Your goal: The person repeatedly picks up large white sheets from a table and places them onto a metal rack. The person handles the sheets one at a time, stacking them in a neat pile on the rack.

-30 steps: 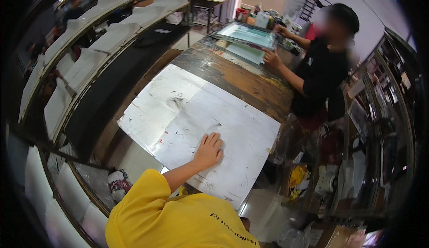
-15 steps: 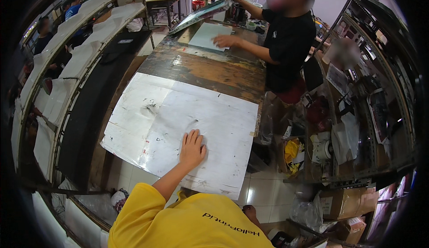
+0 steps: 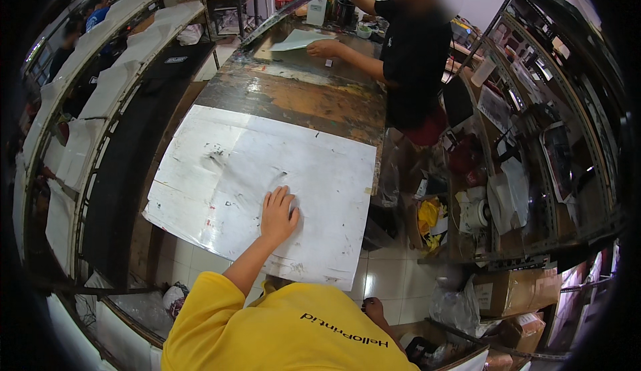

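My left hand (image 3: 279,217) lies flat on a large white sheet (image 3: 320,191), its fingers stretched out and nothing in it. The sheet covers the near end of a long worktable and is marked with dark smudges and small red specks. Low beside my body, to the right of the sheet's near edge, is my right hand (image 3: 374,309); it is small and dark there, and its fingers cannot be made out. Across the table a person in black (image 3: 417,50) holds up a tilted framed screen (image 3: 284,14) with one hand. Their other hand grips the edge of a pale sheet (image 3: 300,40).
The paint-stained wooden tabletop (image 3: 294,94) stretches beyond the white sheet. A white jug (image 3: 316,12) and pots stand at its far end. Racks (image 3: 127,70) line the left. Cluttered shelves (image 3: 527,137) and a cardboard box (image 3: 517,291) are at the right.
The person across the table has raised the framed screen more steeply and now lifts the pale sheet's edge. My view has shifted slightly; my left hand stays on the white sheet.
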Motion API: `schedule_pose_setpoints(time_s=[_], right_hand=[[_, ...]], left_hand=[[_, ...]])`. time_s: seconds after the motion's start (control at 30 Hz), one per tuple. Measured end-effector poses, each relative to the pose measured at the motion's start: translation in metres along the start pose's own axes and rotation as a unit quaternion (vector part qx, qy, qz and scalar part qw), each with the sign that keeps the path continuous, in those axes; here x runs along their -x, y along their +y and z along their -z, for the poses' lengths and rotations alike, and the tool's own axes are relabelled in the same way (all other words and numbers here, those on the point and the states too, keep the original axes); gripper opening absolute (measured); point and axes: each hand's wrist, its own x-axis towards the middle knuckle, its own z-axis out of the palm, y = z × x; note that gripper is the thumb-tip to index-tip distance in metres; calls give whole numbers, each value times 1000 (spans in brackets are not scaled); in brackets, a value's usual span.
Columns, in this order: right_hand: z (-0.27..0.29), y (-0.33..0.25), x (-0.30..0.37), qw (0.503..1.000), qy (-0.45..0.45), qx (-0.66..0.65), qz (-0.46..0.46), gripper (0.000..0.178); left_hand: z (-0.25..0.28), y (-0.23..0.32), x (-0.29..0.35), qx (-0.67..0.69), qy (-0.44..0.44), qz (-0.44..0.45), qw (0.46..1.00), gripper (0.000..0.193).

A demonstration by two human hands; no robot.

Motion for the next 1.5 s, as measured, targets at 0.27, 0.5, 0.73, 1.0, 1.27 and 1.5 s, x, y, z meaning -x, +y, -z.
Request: schedule_pose_setpoints(time_s=[0.27, 0.5, 0.73, 1.0, 1.27, 1.5], right_hand=[[0, 4, 25, 999, 27, 11, 35, 24], [13, 3, 67, 997, 58, 42, 5, 30], [11, 64, 46, 994, 107, 11, 29, 31], [7, -40, 62, 938, 65, -317, 121, 22], [37, -192, 122, 920, 159, -168, 315, 27], [96, -87, 141, 901, 341, -181, 198, 24]], left_hand=[[6, -24, -42, 180, 60, 91, 978, 42], [13, -23, -121, -108, 83, -77, 988, 68], [-20, -55, -153, -222, -119, -56, 966, 21], [-54, 67, -117, -1, -157, -214, 964, 11], [-113, 283, -14, 314, -421, -118, 843, 23], [-155, 349, 58, 435, -583, -15, 686, 30]])
